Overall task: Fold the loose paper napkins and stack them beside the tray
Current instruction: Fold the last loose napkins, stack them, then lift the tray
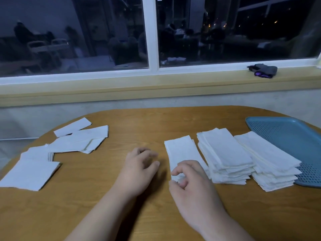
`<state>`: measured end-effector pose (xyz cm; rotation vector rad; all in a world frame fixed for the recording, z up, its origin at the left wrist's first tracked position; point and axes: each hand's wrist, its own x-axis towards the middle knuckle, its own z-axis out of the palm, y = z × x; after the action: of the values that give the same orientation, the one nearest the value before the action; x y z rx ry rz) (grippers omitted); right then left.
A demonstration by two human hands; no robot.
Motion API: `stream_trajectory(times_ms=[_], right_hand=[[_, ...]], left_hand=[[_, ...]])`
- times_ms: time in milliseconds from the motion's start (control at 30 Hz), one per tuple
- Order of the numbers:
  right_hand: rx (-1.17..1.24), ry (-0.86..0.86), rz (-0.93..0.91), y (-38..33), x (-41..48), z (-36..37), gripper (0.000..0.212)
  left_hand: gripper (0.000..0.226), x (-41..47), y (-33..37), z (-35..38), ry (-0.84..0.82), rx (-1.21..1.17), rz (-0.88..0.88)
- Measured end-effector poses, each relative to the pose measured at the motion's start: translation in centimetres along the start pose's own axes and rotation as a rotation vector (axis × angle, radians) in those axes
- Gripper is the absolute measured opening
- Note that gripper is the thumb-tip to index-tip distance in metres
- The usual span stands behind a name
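A blue perforated tray lies at the table's right. Two tall stacks of folded white napkins stand beside it: one to its left, the other overlapping the tray's near edge. A short pile of folded napkins lies left of those. My right hand hovers over this pile's near end, thumb and forefinger curled close to the paper; a pinch cannot be made out. My left hand rests on the bare table with relaxed fingers, holding nothing. Loose napkins lie scattered at the left, with larger ones nearer me.
The round wooden table stands against a wall below a window sill. A dark folded cloth lies on the sill at the right. Dark window glass is behind.
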<state>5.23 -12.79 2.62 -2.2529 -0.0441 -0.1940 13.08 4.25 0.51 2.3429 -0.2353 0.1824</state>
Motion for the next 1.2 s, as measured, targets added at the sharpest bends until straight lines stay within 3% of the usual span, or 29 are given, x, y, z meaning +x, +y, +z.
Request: stream_trajectory(times_ms=[400, 733, 933, 1100, 1200], right_hand=[[-0.046, -0.237, -0.132, -5.5, 7.9, 12.6, 0.012], [-0.134, -0.12, -0.128, -7.7, 19.0, 21.8, 0.032], [-0.264, -0.201, -0.157, -8.9, 23.2, 24.0, 0.047], [-0.335, -0.193, -0.185, -8.9, 24.4, 25.1, 0.022], [-0.334, -0.144, -0.199, -8.7, 24.4, 25.4, 0.021]], left_hand=[[0.018, -3.0, -12.0, -10.4, 0.265, 0.293, -0.178], [0.018, -2.2, -13.4, -10.2, 0.409, 0.226, -0.265], [0.015, -2.1, -13.5, -10.2, 0.424, 0.201, -0.296], [0.013, -1.9, -13.7, -10.2, 0.404, 0.209, -0.298], [0.012, -1.9, -13.8, -10.2, 0.396, 0.213, -0.304]])
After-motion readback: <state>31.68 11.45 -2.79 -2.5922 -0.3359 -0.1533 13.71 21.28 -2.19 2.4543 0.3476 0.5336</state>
